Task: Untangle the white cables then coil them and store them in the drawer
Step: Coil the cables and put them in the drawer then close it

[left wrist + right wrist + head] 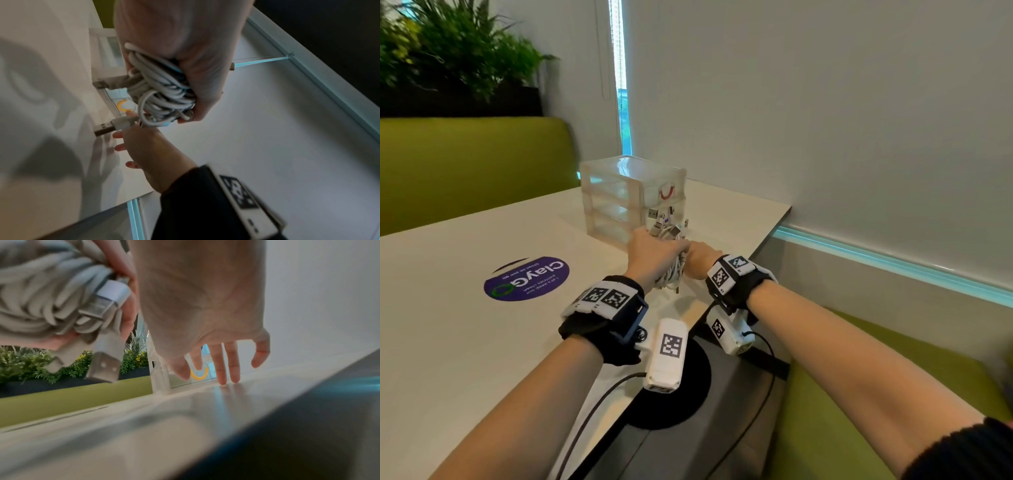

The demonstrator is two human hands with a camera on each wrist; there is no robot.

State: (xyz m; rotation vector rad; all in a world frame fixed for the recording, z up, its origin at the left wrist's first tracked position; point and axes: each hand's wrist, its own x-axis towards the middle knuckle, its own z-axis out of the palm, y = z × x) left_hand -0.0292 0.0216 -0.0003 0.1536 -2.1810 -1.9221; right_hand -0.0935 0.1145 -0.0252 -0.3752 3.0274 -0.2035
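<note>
My left hand (654, 255) grips a thick bundle of coiled white cables (671, 270) just above the table, in front of the clear plastic drawer unit (619, 195). Several USB plugs (103, 128) stick out of the bundle (162, 95), seen close up in the right wrist view as cables (41, 296). My right hand (700, 258) reaches low beside the bundle, fingers (222, 368) straight and spread, tips at the bottom drawer's front by its yellow handle (198, 375). The top drawer carries a red handle (667, 192).
The white table (482, 335) carries a round purple sticker (527, 278) on the left. Green bench seats (465, 164) and plants lie beyond it. A wall (825, 120) runs close along the table's right edge.
</note>
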